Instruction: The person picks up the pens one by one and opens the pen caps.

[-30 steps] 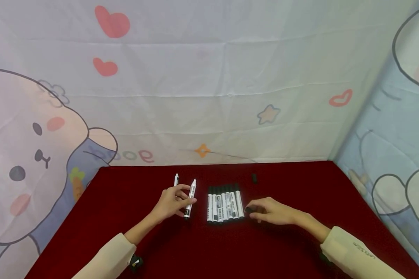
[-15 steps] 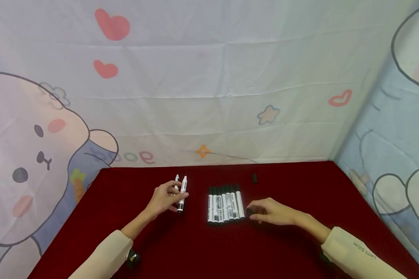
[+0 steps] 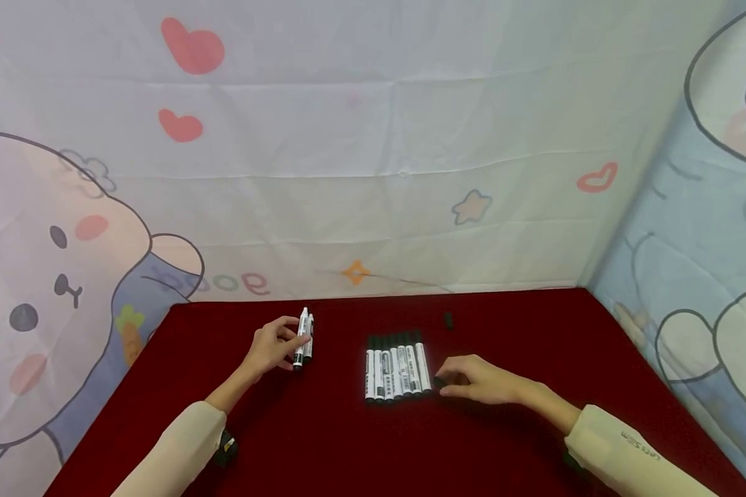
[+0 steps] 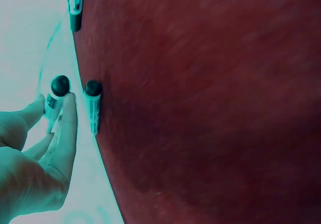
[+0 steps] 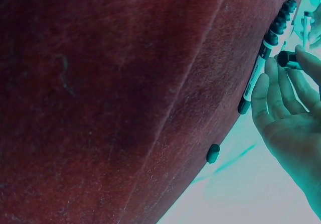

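Observation:
My left hand (image 3: 273, 346) pinches an uncapped white marker (image 3: 301, 338) between thumb and fingers, its bare tip pointing away from me. Just right of it a second uncapped marker (image 3: 309, 339) lies on the cloth; the left wrist view shows that marker (image 4: 93, 108) apart from the held one (image 4: 56, 96). My right hand (image 3: 481, 379) holds a small black marker cap (image 5: 288, 60) between thumb and fingers. Left of this hand lies a row of several white markers (image 3: 398, 371) with black caps, side by side.
A loose black cap (image 3: 449, 320) lies toward the back of the red cloth-covered table (image 3: 348, 449). Behind the table hangs a printed fabric backdrop (image 3: 323, 138), which also runs along the sides.
My left hand has moved left with its marker, bringing it beside the lying uncapped marker. The right hand stays by the row with the cap. The head view has shifted slightly.

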